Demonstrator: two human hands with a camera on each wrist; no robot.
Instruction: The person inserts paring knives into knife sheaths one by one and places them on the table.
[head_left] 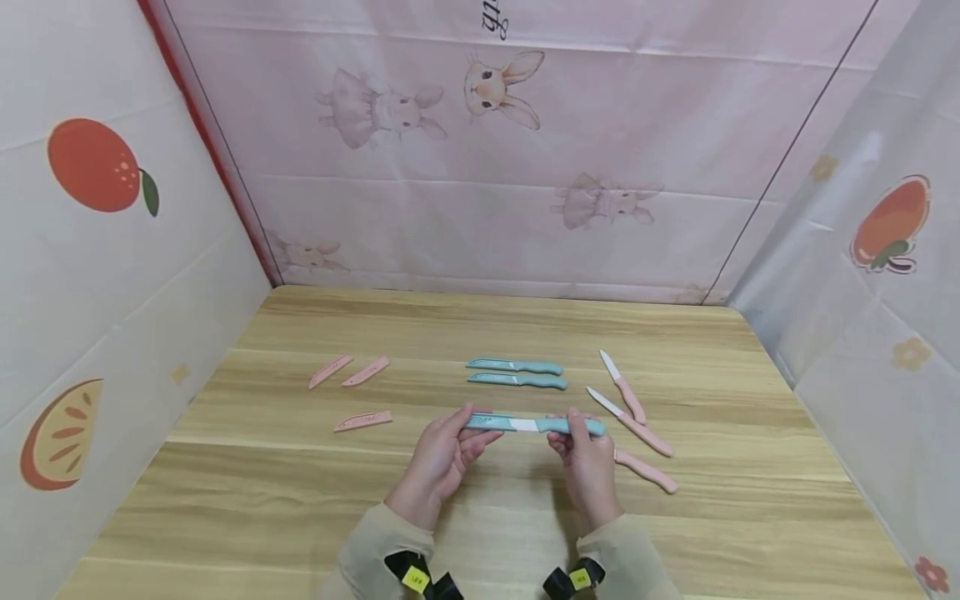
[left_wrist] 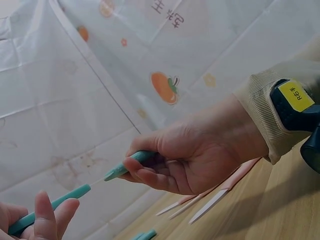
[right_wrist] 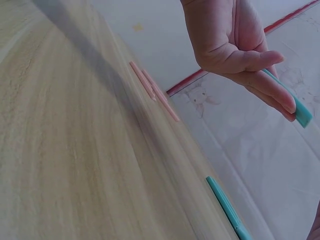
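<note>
Between both hands, level above the table, is a teal-handled paring knife (head_left: 596,427) with its blade partly inside a teal sheath (head_left: 487,422). My left hand (head_left: 442,454) pinches the sheath between thumb and fingers. The knife's handle is gripped by my right hand (head_left: 588,475). A short stretch of pale blade (head_left: 525,425) shows between sheath and handle. In the left wrist view, the sheath (left_wrist: 77,191) points toward the handle (left_wrist: 117,171). The right wrist view shows the left hand (right_wrist: 245,65) and the sheath's end (right_wrist: 303,115), while the right hand is mostly out of frame.
Just behind the hands lie two sheathed teal knives (head_left: 536,367). Three bare-bladed pink knives (head_left: 652,437) lie to the right, the nearest partly hidden by the right hand. Three pink sheaths (head_left: 363,421) lie at the left. Printed curtains (head_left: 487,208) surround the wooden table (head_left: 262,500).
</note>
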